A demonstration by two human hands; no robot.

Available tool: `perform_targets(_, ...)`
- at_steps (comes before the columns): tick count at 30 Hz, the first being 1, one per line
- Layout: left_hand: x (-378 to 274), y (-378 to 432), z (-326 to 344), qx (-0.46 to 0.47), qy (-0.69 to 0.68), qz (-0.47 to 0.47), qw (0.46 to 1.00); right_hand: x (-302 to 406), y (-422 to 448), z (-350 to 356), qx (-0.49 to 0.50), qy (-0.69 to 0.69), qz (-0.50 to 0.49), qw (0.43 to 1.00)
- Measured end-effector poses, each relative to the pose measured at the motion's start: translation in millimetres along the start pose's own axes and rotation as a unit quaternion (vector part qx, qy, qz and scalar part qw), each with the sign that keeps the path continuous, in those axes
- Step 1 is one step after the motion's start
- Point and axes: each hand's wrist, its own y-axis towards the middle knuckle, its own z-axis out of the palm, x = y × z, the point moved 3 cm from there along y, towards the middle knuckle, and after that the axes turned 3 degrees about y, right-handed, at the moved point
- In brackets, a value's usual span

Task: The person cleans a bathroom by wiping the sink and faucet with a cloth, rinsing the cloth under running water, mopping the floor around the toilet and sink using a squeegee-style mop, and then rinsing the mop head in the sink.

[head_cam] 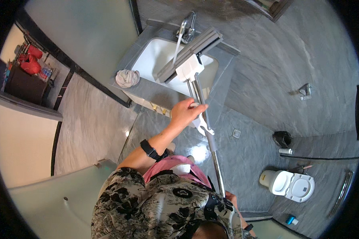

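Note:
My left hand (186, 111) grips a white lever on the metal pole (216, 168) of a squeeze mop. The mop's white plastic housing (189, 68) and long grey head (191, 53) lie slantwise over a white washbasin (155, 56). Water (177, 50) runs from a chrome faucet (185, 27) onto or just beside the mop head. Lower down, my right hand (232, 198) is around the pole near my side, partly hidden by my patterned shirt. A crumpled light cloth (127, 78) rests on the basin counter's left front corner.
A toilet (291, 185) with its lid up stands at the right, near a black bin (282, 138). The grey tiled floor (242, 158) has a drain (236, 133) and a shiny patch. Frosted glass panels (92, 33) border the left. Red bags (30, 63) sit beyond the doorway.

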Motion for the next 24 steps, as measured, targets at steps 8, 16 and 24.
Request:
perform_targets(8, -17.0, -93.4, 14.9, -0.101, 0.043, 0.091, 0.99, 23.7, 24.1, -26.9, -0.028, -0.061, 0.049, 0.996)
perform_targets(16, -38.0, -128.3, 44.5, -0.127, 0.005, 0.101, 0.987, 9.5, 19.2, -50.7, 0.06, -0.03, -0.021, 0.998)
perform_targets(24, -6.6, 33.2, 36.6, -0.13, -0.103, -0.096, 0.981, -3.3, 6.8, -42.1, 0.058, 0.017, -0.027, 0.998)
